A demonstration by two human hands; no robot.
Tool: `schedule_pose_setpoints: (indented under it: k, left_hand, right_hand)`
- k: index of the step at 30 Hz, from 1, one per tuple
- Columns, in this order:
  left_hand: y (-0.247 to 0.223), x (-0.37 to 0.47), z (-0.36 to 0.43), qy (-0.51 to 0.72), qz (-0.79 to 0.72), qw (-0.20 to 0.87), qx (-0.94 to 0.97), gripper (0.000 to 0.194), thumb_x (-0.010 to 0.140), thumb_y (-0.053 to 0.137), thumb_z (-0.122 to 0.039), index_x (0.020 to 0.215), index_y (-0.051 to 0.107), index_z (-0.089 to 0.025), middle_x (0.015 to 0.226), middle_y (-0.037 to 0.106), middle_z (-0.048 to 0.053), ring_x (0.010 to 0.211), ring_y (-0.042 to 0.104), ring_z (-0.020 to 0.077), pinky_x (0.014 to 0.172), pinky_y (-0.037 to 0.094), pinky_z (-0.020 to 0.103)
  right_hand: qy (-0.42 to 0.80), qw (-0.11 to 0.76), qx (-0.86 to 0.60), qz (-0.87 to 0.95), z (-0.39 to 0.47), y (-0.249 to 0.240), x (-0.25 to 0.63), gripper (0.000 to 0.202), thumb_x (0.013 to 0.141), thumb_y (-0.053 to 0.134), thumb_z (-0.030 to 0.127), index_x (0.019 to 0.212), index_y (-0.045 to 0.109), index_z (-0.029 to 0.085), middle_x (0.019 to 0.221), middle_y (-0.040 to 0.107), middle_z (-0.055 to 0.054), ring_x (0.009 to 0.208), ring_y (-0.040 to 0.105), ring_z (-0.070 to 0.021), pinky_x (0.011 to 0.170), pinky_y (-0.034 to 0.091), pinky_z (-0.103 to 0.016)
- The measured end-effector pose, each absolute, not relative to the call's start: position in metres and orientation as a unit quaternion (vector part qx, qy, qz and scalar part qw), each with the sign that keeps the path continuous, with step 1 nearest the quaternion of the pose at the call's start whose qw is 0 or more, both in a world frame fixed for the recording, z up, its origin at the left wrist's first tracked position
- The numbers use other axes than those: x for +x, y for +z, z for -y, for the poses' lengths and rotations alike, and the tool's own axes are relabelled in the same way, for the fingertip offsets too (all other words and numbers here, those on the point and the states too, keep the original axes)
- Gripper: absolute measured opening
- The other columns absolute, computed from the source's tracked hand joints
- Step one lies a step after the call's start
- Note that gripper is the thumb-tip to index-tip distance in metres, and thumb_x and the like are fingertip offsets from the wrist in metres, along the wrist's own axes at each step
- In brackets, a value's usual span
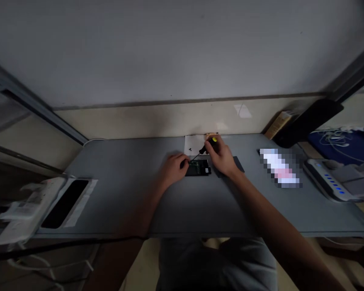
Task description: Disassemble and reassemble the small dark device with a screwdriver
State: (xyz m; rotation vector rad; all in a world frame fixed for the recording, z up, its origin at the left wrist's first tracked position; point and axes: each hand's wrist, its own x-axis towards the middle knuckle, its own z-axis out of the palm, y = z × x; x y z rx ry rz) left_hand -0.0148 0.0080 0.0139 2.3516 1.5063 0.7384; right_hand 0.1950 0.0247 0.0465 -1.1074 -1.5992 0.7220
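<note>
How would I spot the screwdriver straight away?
Find the grey desk, then the right hand near its far edge. The screwdriver in it slants down toward a green circuit board; a bright yellow end on its dark handle sets it apart.

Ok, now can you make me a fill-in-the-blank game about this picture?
1. The right hand holds a ____.
2. The left hand is at the ____ end of the green circuit board.
3. The small lights on the power strip glow ____.
4. The sheet of paper behind the circuit board is coloured ____.

Missing words: screwdriver; left; blue; white.
</note>
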Motion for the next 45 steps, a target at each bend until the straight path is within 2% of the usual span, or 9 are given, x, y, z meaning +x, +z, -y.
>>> schedule_pose_setpoints:
  k: [10, 14, 18, 24, 26, 30, 37, 40, 45]
  left_hand:
    - [0.011, -0.015, -0.01, 0.264, -0.512, 0.126, 0.808, 0.021, 0.094, 0.051, -0.013, 0.096, 0.07, -0.023, 0.1, 0.076, 0.004, 0.099, 0.072, 0.0228, 0.097, 0.053, 0.038]
    - [0.01, -0.015, -0.01, 0.266, -0.509, 0.124, 0.809, 0.022, 0.095, 0.051, -0.014, 0.097, 0.07, -0.024, 0.099, 0.076, 0.003, 0.096, 0.072, 0.0219, 0.098, 0.053, 0.039]
    - [0.01, -0.015, -0.01, 0.264, -0.511, 0.122, 0.809, 0.022, 0.095, 0.051, -0.015, 0.097, 0.07, -0.024, 0.099, 0.076, 0.004, 0.097, 0.072, 0.0221, 0.098, 0.053, 0.038]
    - [0.01, -0.015, -0.01, 0.259, -0.515, 0.127, 0.807, 0.022, 0.096, 0.05, -0.017, 0.098, 0.071, -0.025, 0.098, 0.075, 0.004, 0.096, 0.071, 0.0228, 0.099, 0.053, 0.04]
    - [0.009, -0.015, -0.009, 0.26, -0.515, 0.13, 0.806, 0.023, 0.097, 0.049, -0.017, 0.099, 0.071, -0.025, 0.099, 0.075, 0.004, 0.097, 0.071, 0.0226, 0.1, 0.053, 0.039]
    - [0.007, -0.016, -0.01, 0.262, -0.512, 0.128, 0.808, 0.024, 0.096, 0.049, -0.017, 0.101, 0.071, -0.024, 0.1, 0.075, 0.003, 0.098, 0.071, 0.0226, 0.099, 0.053, 0.039]
    - [0.004, -0.016, -0.01, 0.26, -0.513, 0.12, 0.809, 0.023, 0.095, 0.05, -0.015, 0.099, 0.07, -0.024, 0.099, 0.075, 0.004, 0.096, 0.071, 0.0234, 0.096, 0.053, 0.038]
    - [0.005, -0.016, -0.01, 0.26, -0.512, 0.124, 0.809, 0.023, 0.095, 0.049, -0.014, 0.099, 0.07, -0.024, 0.1, 0.075, 0.004, 0.097, 0.071, 0.0235, 0.095, 0.053, 0.037]
    - [0.005, -0.017, -0.01, 0.265, -0.51, 0.122, 0.809, 0.023, 0.096, 0.049, -0.015, 0.1, 0.07, -0.024, 0.1, 0.076, 0.003, 0.098, 0.071, 0.023, 0.099, 0.052, 0.038]
  right_hand:
    - [0.236, 0.397, -0.448, 0.766, -0.029, 0.076, 0.179, 0.023, 0.093, 0.064, 0.049, 0.094, 0.057, 0.028, 0.063, 0.058, 0.002, 0.063, 0.057, -0.0209, 0.062, 0.039, -0.031]
    - [0.215, 0.468, -0.453, 0.728, -0.043, 0.07, 0.167, 0.023, 0.089, 0.069, 0.044, 0.083, 0.053, 0.027, 0.071, 0.057, -0.001, 0.077, 0.059, -0.0228, 0.073, 0.046, -0.034]
    - [0.389, 0.58, -0.355, 0.622, -0.049, 0.055, 0.154, 0.032, 0.089, 0.067, 0.057, 0.096, 0.056, 0.028, 0.09, 0.065, -0.002, 0.082, 0.063, -0.0184, 0.077, 0.052, -0.034]
    - [0.523, 0.606, -0.317, 0.509, -0.047, 0.045, 0.148, 0.06, 0.083, 0.054, 0.086, 0.097, 0.059, 0.028, 0.06, 0.044, 0.006, 0.054, 0.045, -0.0135, 0.058, 0.045, -0.03]
    - [0.539, 0.605, -0.312, 0.497, -0.046, 0.046, 0.15, 0.063, 0.088, 0.044, 0.086, 0.102, 0.06, 0.027, 0.066, 0.049, 0.003, 0.059, 0.05, -0.0149, 0.061, 0.048, -0.031]
    - [0.529, 0.591, -0.312, 0.524, -0.043, 0.049, 0.153, 0.051, 0.083, 0.065, 0.076, 0.087, 0.05, 0.027, 0.081, 0.058, 0.001, 0.071, 0.06, -0.0152, 0.068, 0.051, -0.031]
    - [0.496, 0.61, -0.31, 0.534, -0.042, 0.048, 0.148, 0.057, 0.083, 0.06, 0.082, 0.084, 0.041, 0.029, 0.06, 0.037, 0.009, 0.048, 0.04, -0.0108, 0.049, 0.038, -0.027]
    - [0.522, 0.61, -0.294, 0.519, -0.043, 0.049, 0.147, 0.054, 0.093, 0.041, 0.081, 0.094, 0.053, 0.028, 0.064, 0.044, 0.005, 0.056, 0.048, -0.014, 0.056, 0.043, -0.03]
    - [0.519, 0.602, -0.325, 0.513, -0.043, 0.047, 0.154, 0.052, 0.083, 0.066, 0.074, 0.082, 0.046, 0.027, 0.082, 0.061, 0.001, 0.071, 0.063, -0.0151, 0.066, 0.051, -0.03]
